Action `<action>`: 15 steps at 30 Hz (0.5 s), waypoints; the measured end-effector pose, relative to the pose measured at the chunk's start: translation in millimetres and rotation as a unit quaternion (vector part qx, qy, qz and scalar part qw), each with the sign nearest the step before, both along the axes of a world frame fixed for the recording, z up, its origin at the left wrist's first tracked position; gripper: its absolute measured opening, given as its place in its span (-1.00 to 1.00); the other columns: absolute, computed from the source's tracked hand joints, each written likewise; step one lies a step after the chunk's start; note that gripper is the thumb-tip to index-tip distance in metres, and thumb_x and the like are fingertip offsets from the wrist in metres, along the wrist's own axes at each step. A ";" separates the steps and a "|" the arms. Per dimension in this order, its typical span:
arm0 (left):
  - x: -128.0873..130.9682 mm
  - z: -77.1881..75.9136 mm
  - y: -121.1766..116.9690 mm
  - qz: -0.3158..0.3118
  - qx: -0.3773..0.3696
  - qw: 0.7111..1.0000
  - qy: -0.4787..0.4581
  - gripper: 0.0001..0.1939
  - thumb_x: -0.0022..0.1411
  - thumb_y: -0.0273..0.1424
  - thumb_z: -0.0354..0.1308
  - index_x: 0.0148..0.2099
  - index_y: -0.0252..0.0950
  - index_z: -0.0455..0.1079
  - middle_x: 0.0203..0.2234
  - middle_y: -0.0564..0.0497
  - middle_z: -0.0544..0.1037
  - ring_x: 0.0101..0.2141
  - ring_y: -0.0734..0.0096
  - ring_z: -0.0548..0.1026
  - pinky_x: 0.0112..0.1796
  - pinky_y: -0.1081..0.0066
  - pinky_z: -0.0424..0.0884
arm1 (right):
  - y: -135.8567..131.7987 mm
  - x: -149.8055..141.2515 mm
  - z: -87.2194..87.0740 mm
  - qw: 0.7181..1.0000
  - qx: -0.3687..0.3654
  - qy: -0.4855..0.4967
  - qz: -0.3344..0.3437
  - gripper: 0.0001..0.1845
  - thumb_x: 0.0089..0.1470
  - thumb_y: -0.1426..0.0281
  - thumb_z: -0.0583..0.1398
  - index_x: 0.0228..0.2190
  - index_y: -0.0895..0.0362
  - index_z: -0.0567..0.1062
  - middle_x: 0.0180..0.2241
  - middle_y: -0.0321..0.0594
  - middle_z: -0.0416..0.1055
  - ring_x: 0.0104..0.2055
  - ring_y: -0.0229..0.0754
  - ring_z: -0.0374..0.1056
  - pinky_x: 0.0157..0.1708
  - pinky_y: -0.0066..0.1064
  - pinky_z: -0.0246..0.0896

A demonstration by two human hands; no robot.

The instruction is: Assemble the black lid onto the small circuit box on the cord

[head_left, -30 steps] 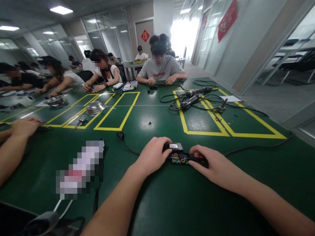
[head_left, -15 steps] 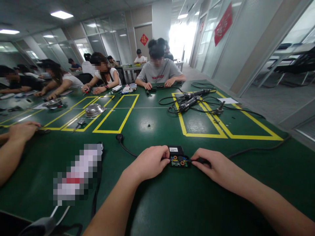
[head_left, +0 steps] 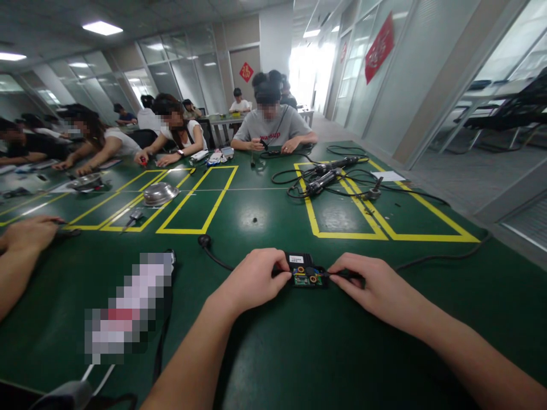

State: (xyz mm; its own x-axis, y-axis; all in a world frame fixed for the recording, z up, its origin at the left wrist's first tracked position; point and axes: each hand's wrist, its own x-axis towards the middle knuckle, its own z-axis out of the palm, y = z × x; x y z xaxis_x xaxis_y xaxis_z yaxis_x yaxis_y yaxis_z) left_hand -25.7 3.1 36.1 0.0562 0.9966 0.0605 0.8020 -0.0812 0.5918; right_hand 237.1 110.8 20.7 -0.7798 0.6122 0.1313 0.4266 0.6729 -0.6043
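Observation:
A small circuit board [head_left: 302, 280] with two copper-coloured ring coils lies in a black plastic case in front of me. Behind it, a black case half [head_left: 306, 259] with a white printed label touches the board's side. My left hand [head_left: 256, 280] is closed at the left end of the case, thumb and fingers pinching the black cord [head_left: 221, 261] that leads to a plug [head_left: 204, 241]. At the opposite end, my right hand [head_left: 366, 278] pinches another black cord [head_left: 440, 262], which runs off to the right. Blue and yellow wires show on the board.
Yellow tape outlines mark the green table [head_left: 265, 353]. Black cylindrical tools with cables [head_left: 322, 181] lie at the back right, a metal bowl [head_left: 160, 194] at the back left. A blurred-out device [head_left: 128, 307] is on my left, near another person's hand [head_left: 32, 232]. A co-worker [head_left: 273, 128] sits opposite.
The view has shifted slightly, moving most things a little left. Both my hands keep their pinch at the ends of the case. The co-worker opposite has raised one hand.

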 end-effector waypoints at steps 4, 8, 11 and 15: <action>-3.5 -1.3 0.9 -0.017 -0.023 1.000 -0.007 -0.88 0.32 -0.55 0.30 -0.22 -0.24 0.62 -0.28 0.02 0.69 -0.29 0.30 0.59 -0.19 0.35 0.42 | 3.8 -0.6 -2.8 0.999 -0.032 -0.019 -0.005 -0.79 0.31 0.23 0.24 -0.26 0.01 0.67 -0.30 -0.20 0.63 -0.36 -0.11 0.47 -0.31 -0.28 0.41; -6.3 -2.3 3.5 -0.013 -0.045 0.999 -0.019 -0.90 0.33 -0.55 0.34 -0.22 -0.26 0.64 -0.27 0.02 0.68 -0.28 0.32 0.58 -0.17 0.37 0.41 | 6.2 -2.2 -4.3 0.998 -0.062 -0.022 -0.012 -0.78 0.27 0.21 0.26 -0.27 0.03 0.68 -0.29 -0.18 0.65 -0.30 -0.07 0.51 -0.23 -0.25 0.44; -6.5 -2.6 4.0 -0.005 -0.055 0.998 -0.032 -0.89 0.34 -0.56 0.34 -0.21 -0.26 0.64 -0.25 0.03 0.69 -0.26 0.32 0.59 -0.16 0.38 0.41 | 5.5 -2.9 -3.4 0.998 -0.060 -0.021 -0.015 -0.79 0.27 0.21 0.25 -0.28 0.02 0.67 -0.28 -0.18 0.66 -0.28 -0.05 0.51 -0.20 -0.22 0.45; -6.2 -3.3 3.2 -0.002 -0.061 0.997 -0.041 -0.89 0.33 -0.56 0.33 -0.21 -0.26 0.62 -0.26 0.03 0.69 -0.26 0.31 0.60 -0.16 0.37 0.41 | 4.0 -3.6 -2.1 0.998 -0.056 -0.025 -0.015 -0.77 0.26 0.20 0.22 -0.28 0.02 0.66 -0.28 -0.17 0.65 -0.27 -0.04 0.51 -0.18 -0.19 0.43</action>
